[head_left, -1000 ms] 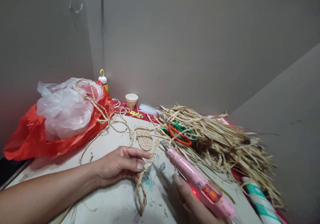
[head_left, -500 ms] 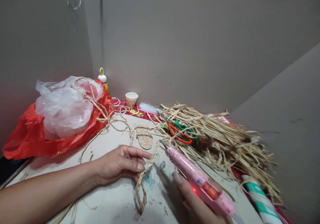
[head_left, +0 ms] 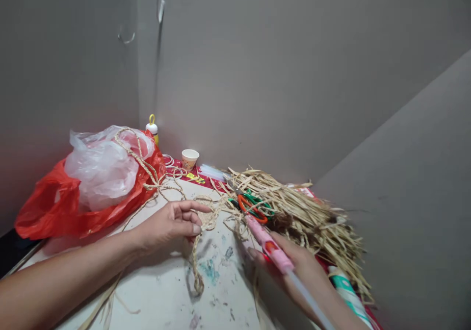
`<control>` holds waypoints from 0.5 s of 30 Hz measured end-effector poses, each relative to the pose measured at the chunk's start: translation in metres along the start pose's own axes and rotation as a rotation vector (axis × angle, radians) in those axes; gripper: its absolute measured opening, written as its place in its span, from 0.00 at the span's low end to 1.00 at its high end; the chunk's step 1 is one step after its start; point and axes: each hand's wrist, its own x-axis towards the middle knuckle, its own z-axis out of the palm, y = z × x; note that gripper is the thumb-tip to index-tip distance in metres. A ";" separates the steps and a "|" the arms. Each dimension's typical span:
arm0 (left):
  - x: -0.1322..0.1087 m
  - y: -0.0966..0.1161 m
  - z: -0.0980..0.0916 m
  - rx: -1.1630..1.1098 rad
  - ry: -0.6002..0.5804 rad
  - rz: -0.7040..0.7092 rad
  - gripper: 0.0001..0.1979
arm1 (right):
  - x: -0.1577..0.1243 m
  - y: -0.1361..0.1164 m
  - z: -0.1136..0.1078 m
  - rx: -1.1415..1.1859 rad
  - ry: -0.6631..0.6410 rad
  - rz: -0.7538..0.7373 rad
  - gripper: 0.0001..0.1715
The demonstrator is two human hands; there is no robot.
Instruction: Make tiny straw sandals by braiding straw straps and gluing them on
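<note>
My left hand point(head_left: 172, 226) pinches a braided straw cord point(head_left: 195, 261) between thumb and fingers, and a looped end of it hangs down over the white board. In my right hand point(head_left: 290, 261) is a pink hot glue gun point(head_left: 265, 239), its nozzle end pointing away to the upper left and hidden against the straw. A clear glue stick point(head_left: 307, 293) sticks out of its rear. Just beyond my left fingers lies a small flat woven straw piece point(head_left: 206, 217), partly covered by the hand and cord. Orange-handled scissors point(head_left: 252, 209) rest beyond the glue gun.
A pile of dry straw point(head_left: 312, 217) spreads along the right. Green-handled scissors point(head_left: 267, 203) lie in it. At the left are a red plastic bag point(head_left: 51, 200) and a clear bag point(head_left: 106, 173). A paper cup point(head_left: 190, 160), glue sticks point(head_left: 212, 172) and a bottle point(head_left: 151, 128) stand behind.
My right hand has moved the glue gun away from the cord, turning its nozzle further forward. My left hand has shifted left with the cord still pinched. The camera view has tilted up slightly.
</note>
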 end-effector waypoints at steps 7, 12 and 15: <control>-0.017 0.035 0.002 0.157 -0.019 0.218 0.28 | -0.007 0.020 -0.018 -0.430 -0.329 0.084 0.08; -0.031 0.051 0.003 0.448 -0.023 0.381 0.31 | -0.011 0.002 -0.045 -0.513 -0.207 0.001 0.10; -0.039 0.056 0.002 0.792 0.035 0.480 0.32 | -0.009 -0.048 -0.069 -0.361 0.102 -0.294 0.10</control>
